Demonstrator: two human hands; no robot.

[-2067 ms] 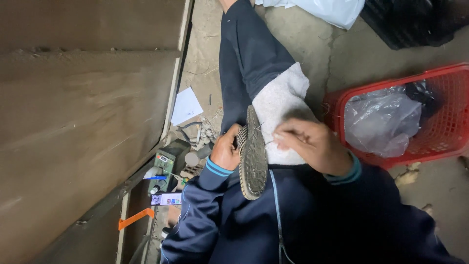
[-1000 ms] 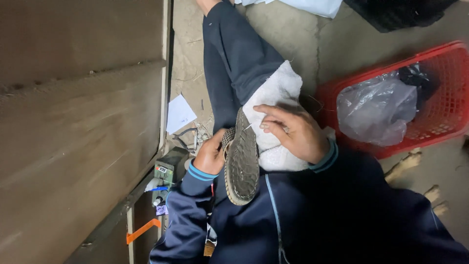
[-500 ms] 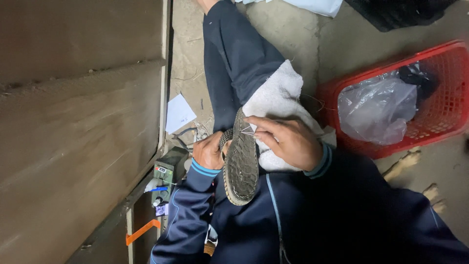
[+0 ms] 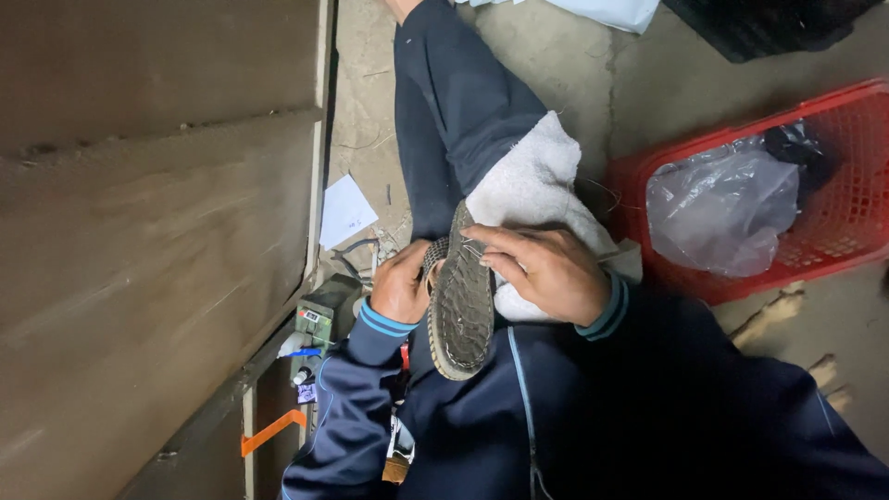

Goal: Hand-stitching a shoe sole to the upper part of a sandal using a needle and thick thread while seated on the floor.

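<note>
Head view: left hand [image 4: 400,287] and right hand [image 4: 546,268] grip a worn, dirt-caked shoe [image 4: 460,298], sole up.

Floor-level workshop: concrete floor [image 4: 556,65], tool clutter [image 4: 319,324].

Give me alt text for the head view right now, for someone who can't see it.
Seen from above, a seated person in a dark blue tracksuit holds a worn shoe sole-up on a white towel over the lap, left hand gripping its side, right hand fingers at its toe edge. A red basket holding a clear plastic bag sits on the concrete floor.
</note>
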